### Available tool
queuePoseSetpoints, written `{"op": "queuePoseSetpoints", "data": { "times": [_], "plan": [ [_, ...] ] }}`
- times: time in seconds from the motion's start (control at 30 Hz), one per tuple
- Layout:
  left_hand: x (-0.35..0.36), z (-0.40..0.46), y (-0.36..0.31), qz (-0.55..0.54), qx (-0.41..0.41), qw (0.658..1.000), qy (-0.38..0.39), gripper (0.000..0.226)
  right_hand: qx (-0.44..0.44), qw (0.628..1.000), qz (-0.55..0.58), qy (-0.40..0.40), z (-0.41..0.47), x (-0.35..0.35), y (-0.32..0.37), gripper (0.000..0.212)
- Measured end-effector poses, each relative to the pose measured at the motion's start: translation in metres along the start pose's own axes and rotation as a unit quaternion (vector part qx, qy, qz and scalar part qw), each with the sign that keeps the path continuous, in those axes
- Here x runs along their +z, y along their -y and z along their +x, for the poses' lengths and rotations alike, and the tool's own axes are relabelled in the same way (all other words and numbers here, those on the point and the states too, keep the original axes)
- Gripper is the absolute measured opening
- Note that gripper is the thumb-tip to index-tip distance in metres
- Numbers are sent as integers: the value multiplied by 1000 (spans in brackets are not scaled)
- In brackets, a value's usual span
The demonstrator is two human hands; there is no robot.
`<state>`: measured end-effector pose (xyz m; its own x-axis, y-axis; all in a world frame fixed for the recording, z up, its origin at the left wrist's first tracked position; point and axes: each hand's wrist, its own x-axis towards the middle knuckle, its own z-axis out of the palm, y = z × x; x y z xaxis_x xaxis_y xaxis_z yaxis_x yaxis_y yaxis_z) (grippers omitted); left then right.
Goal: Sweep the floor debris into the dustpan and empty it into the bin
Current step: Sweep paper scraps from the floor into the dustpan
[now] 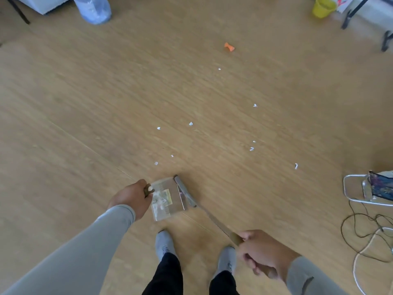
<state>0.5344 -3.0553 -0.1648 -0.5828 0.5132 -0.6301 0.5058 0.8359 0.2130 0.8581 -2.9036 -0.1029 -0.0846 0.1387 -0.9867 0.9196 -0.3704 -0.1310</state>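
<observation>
1. Head view: dustpan (pixel 168 199) sits on the wooden floor (pixel 85 103) just ahead of the person's feet, open mouth facing right toward the broom head (pixel 184 191), which lies along the pan's right edge, touching or nearly so
2. Pan already carries some pale debris and a yellowish scrap; motion blur, so exact contents cannot be told
3. Left hand (pixel 129 199) is the nearer grip to the pan: fingers curled around the dark dustpan handle (pixel 147 190) at the pan's left side, clamped on it
4. Right hand (pixel 261 252) is wrapped tight round the broom handle (pixel 214 220), low right of frame; the handle's long axis runs diagonally from that hand up-left to the broom head
5. Key relation: remaining white paper bits (pixel 191 123) lie scattered ahead and to the right of the pan, well apart from it; the closest few sit just beyond the pan's far corner, the rest spread toward the right
6. Orange scrap (pixel 229 47) lies farthest out, well beyond the white bits
7. Judgement: next stroke needs the broom reaching forward-right and drawing back toward the pan mouth, or the pan shifted up
8. Bag-lined bin (pixel 93 9) appears top left, far from the pan; emptying not yet done
9. Cables (pixel 361 231) lie on the floor at right, near the sweep zone: possible snag
</observation>
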Motion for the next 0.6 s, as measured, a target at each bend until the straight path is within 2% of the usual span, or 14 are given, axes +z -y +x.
{"op": "queuePoseSetpoints", "data": {
  "times": [0.1,0.23,0.33,0.4,0.53,0.6],
  "plan": [
    [-1,3,11,-14,11,1000,9,12,6,1000,30,-5,-24,-20,0,69],
    [2,5,10,-22,22,1000,4,13,-6,999,-5,-50,-26,-6,7,74],
    [3,7,9,-15,24,1000,-2,12,-1,995,-65,-73,-1,11,29,67],
    [5,8,11,-16,19,1000,-1,12,6,992,-113,-55,14,26,46,57],
    [12,7,13,-32,17,999,-2,11,5,987,-157,-25,18,48,59,78],
    [12,8,11,-30,20,999,-1,10,2,992,-125,-7,11,42,57,81]
  ]
}}
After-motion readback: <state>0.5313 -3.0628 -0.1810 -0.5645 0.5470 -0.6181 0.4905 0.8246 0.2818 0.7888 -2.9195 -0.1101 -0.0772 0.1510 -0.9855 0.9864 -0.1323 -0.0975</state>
